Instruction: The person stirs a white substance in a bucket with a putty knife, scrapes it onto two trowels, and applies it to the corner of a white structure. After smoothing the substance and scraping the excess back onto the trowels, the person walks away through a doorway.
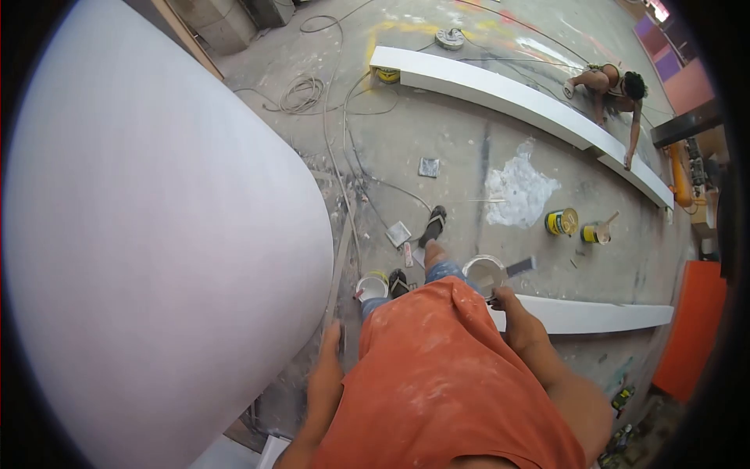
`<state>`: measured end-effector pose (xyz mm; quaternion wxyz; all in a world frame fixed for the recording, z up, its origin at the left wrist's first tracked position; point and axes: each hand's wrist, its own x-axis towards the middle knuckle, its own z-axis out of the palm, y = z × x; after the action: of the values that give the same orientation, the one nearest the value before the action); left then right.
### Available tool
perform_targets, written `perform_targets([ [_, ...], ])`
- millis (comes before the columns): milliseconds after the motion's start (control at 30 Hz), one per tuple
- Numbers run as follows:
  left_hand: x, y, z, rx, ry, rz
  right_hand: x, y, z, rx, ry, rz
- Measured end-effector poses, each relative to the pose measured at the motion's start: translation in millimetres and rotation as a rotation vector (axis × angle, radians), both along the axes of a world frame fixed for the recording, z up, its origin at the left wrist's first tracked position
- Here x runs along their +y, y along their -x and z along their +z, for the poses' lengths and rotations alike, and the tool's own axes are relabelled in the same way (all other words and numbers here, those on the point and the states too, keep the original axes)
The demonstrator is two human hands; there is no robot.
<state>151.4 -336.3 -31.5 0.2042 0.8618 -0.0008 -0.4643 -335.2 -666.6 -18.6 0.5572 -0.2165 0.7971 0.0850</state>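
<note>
My right hand (506,302) is closed at the near rim of a white bucket (469,270) with pale grey contents. A wide grey blade (522,267) sticks out over the bucket's right side; its handle is not clear. My left hand (332,338) hangs low beside a large, smooth white curved panel (172,195), apart from its edge as far as I can see. The fingers look closed, with a thin dark edge beside them that I cannot make out. A smaller white bucket (373,288) stands by my foot.
A co-worker (617,86) crouches at a long white curved piece (476,82), one hand on it. Another white piece (594,315) lies at right. Two yellow-black tins (561,222) stand near a white spill (519,187). Cables (301,94) cross the floor.
</note>
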Motion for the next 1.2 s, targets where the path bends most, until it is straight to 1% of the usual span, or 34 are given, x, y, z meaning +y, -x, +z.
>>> perform_targets([
  [33,-5.2,13.9,46.1,0.012,-0.184,-0.028,-23.7,-8.4,-1.1,-0.008,0.0,0.0],
  [67,19.0,16.6,21.4,0.103,-0.254,0.081,-46.0,-15.6,-1.6,0.07,0.009,0.186],
  [100,26.5,23.2,22.8,0.148,-0.3,0.105,-74.8,-23.1,-3.5,0.144,0.028,0.374],
  [133,24.2,30.5,33.4,0.179,-0.324,0.101,-102.3,-27.9,-6.9,0.126,0.03,0.374],
  [200,1.9,42.1,53.2,0.194,-0.333,0.081,-147.3,-31.4,-16.8,0.093,-0.009,0.539],
  [233,-11.7,45.3,56.5,0.196,-0.328,0.062,-170.9,-36.3,-16.1,0.051,-0.073,0.605],
  [267,-39.8,44.1,64.6,0.179,-0.31,0.034,-187.6,-41.2,-12.0,0.03,-0.08,0.591],
  [333,-96.8,32.9,65.5,0.152,-0.265,-0.043,-217.1,-44.3,-4.9,0.052,0.208,0.941],
  [367,-117.5,15.3,60.4,0.131,-0.263,-0.09,-218.9,-43.0,-9.7,0.039,0.186,0.926],
  [433,-194.4,-19.3,46.0,0.073,-0.212,-0.217,-236.1,-50.9,-12.7,0.084,0.453,1.149],
  [500,-285.7,-55.1,49.5,0.026,-0.113,-0.328,-239.2,-55.7,4.5,0.054,0.425,1.137],
  [567,-413.2,-50.9,115.8,0.008,0.103,-0.453,-244.3,-57.0,26.0,0.027,0.451,1.128],
  [600,-460.6,-50.3,129.3,-0.015,0.15,-0.544,-240.7,-51.0,34.4,0.024,0.479,1.109],
  [633,-506.5,-51.3,132.5,-0.024,0.197,-0.647,-235.7,-45.1,43.7,0.031,0.492,1.064],
  [667,-541.8,-58.0,115.8,0.018,0.217,-0.676,-233.0,-35.6,52.6,0.043,0.507,1.019],
  [733,-609.3,-61.6,82.2,0.211,0.184,-0.698,-223.8,-20.4,59.5,0.066,0.495,0.942],
  [767,-641.8,-43.3,88.0,0.214,0.183,-0.79,-221.7,-8.8,63.0,0.09,0.499,0.853],
  [833,-688.6,2.9,110.8,-0.131,0.27,-1.476,-209.1,8.1,61.8,0.121,0.531,0.82],
  [867,-732.5,30.8,141.6,-0.151,0.246,-1.548,-224.5,12.8,68.0,0.102,0.536,0.745],
  [900,-752.6,60.4,154.4,-0.13,0.181,-1.613,-221.5,17.0,68.9,0.117,0.528,0.617],
  [933,-761.2,92.9,154.8,-0.099,0.128,-1.671,-210.8,26.1,65.3,0.148,0.515,0.497],
  [967,-769.3,113.1,135.9,-0.159,0.202,-1.964,-191.0,27.9,45.8,0.173,0.517,0.441],
  [1000,-771.6,145.4,133.4,-0.121,0.137,-2.02,-167.5,24.0,15.4,0.257,0.554,0.262],
  [1033,-775.6,162.2,94.5,-0.043,0.098,-2.173,-148.0,14.8,-3.7,0.342,0.581,0.089],
  [1067,-756.8,205.6,121.1,0.031,-0.065,-2.117,-129.3,4.2,22.6,0.308,0.604,-0.179],
  [1100,-748.5,216.9,81.9,0.049,0.073,-2.337,-113.4,-6.2,31.0,0.253,0.553,-0.398],
  [1133,-739.0,247.2,84.1,0.065,-0.088,-2.418,-96.8,-16.7,37.8,0.217,0.507,-0.625],
  [1167,-730.5,275.4,93.4,0.085,-0.161,-2.557,-79.9,-26.7,25.0,0.147,0.389,-0.81],
  [1200,-725.4,293.7,83.6,0.158,-0.118,-2.74,-52.5,-42.5,-16.7,0.158,0.342,-0.918],
])
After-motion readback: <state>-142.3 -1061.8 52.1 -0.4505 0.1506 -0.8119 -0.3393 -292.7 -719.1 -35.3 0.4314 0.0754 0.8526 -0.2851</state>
